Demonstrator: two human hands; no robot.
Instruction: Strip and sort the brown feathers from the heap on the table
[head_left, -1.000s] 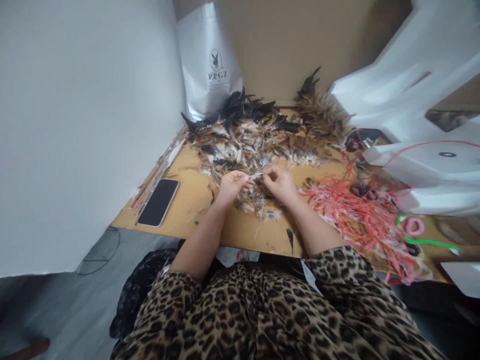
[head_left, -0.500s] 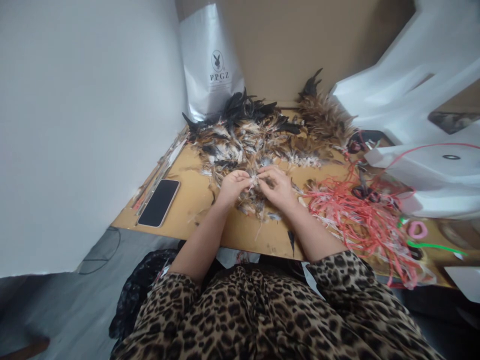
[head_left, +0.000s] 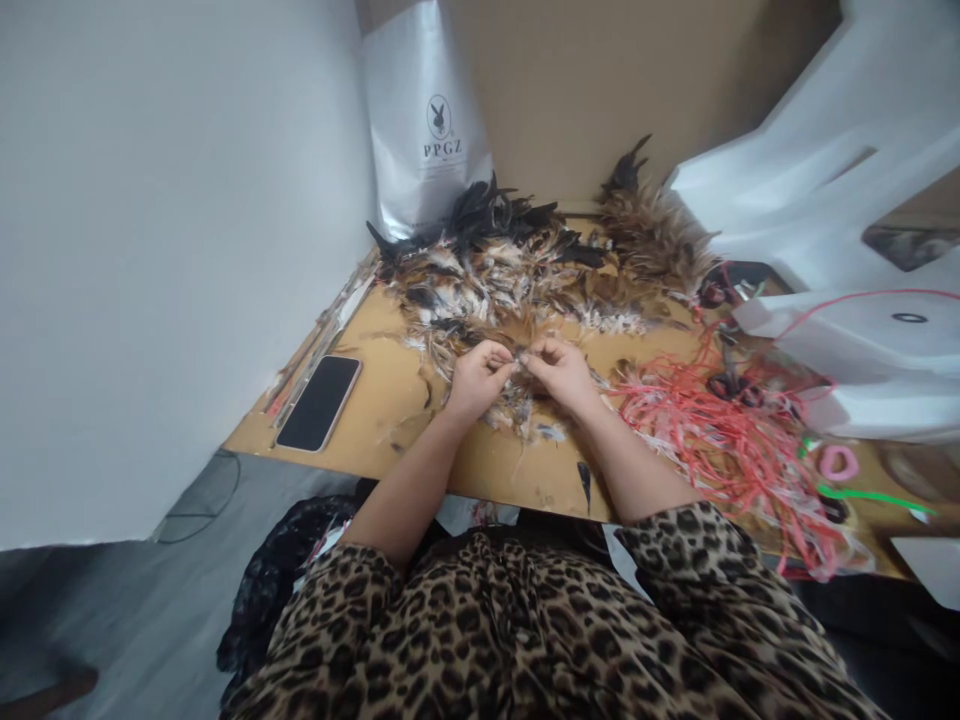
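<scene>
My left hand (head_left: 477, 380) and my right hand (head_left: 559, 372) meet fingertip to fingertip over the middle of the table. Both pinch a small bunch of feathers (head_left: 531, 328), brown at its upper end and pale where the fingers close on it. The exact grip is partly hidden by the fingers. Below and between the hands lie loose grey and brown feathers (head_left: 521, 412). Just beyond them spreads a large heap of brown, white and black feathers (head_left: 487, 275).
A phone (head_left: 319, 403) lies at the left. Red and white strings (head_left: 720, 430) are tangled at the right, with scissors (head_left: 727, 383) on them. A silver bag (head_left: 427, 130) stands behind. A brown feather bundle (head_left: 656, 240) lies back right, near white sheeting (head_left: 810, 180).
Both hands have shifted slightly to the right, still pinching close together. The brown tips of the bunch now show more clearly above the fingers.
</scene>
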